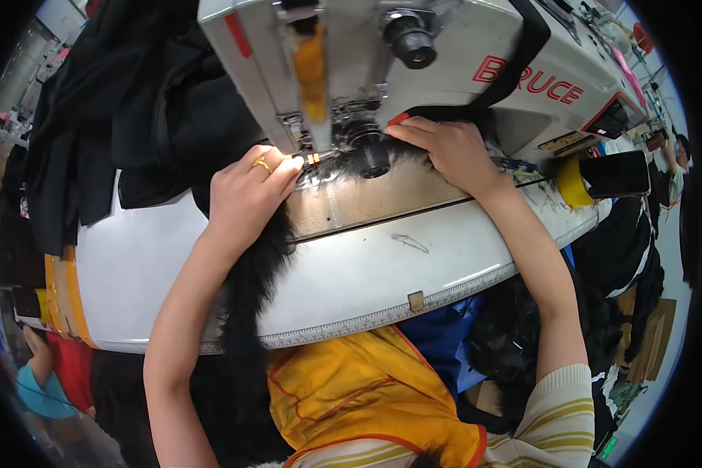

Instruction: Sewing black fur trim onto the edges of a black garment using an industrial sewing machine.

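My left hand [249,195], a gold-coloured ring on one finger, is closed on a black fur strip [251,285] just left of the needle area of a white sewing machine [460,47]. The strip hangs from under that hand over the table's front edge. My right hand [456,152] is at the right of the presser area, its fingers closed on black fur [407,152]. A small red piece [398,119] shows at its fingertips. A black band [515,66] comes down over the machine toward this hand. The exact stitching point is partly hidden.
Black fabric [164,117] is heaped at the back left. A measuring tape [382,314] runs along the front edge of the white table [148,273]. A yellow-and-black roll-shaped thing [576,183] stands at the right. More black fur [511,335] lies below the table's right side.
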{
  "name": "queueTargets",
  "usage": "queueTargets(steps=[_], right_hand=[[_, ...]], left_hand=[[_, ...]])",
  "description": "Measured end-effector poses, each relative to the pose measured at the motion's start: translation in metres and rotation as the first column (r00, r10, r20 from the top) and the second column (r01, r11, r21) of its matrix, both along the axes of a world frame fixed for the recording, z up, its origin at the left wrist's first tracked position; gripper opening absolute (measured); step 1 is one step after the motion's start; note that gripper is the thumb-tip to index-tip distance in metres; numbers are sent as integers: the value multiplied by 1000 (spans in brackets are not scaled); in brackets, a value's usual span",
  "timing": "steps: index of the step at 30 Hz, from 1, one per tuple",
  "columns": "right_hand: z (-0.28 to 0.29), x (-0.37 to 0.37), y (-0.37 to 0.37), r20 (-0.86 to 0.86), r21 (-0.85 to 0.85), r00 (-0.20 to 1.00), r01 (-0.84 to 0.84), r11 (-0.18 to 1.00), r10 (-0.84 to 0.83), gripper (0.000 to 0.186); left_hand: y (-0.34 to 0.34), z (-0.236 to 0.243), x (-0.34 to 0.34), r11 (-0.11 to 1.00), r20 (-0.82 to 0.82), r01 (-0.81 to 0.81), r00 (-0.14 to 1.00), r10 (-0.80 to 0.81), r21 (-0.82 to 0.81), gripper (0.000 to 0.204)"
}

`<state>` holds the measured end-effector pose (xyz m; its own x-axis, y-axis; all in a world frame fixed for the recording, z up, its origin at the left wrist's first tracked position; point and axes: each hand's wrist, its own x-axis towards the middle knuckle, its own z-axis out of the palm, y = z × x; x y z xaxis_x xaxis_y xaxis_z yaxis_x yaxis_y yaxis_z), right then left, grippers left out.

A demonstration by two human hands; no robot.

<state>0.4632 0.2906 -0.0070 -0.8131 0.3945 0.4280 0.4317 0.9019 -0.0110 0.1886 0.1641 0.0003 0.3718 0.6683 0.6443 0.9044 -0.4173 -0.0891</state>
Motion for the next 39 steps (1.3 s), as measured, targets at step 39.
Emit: queueTargets(steps=[39], right_hand=[[8,20,1,-15,19,979,203,979,-203,49]], left_hand=[[0,-2,2,996,82,-41,995,48,-83,14]])
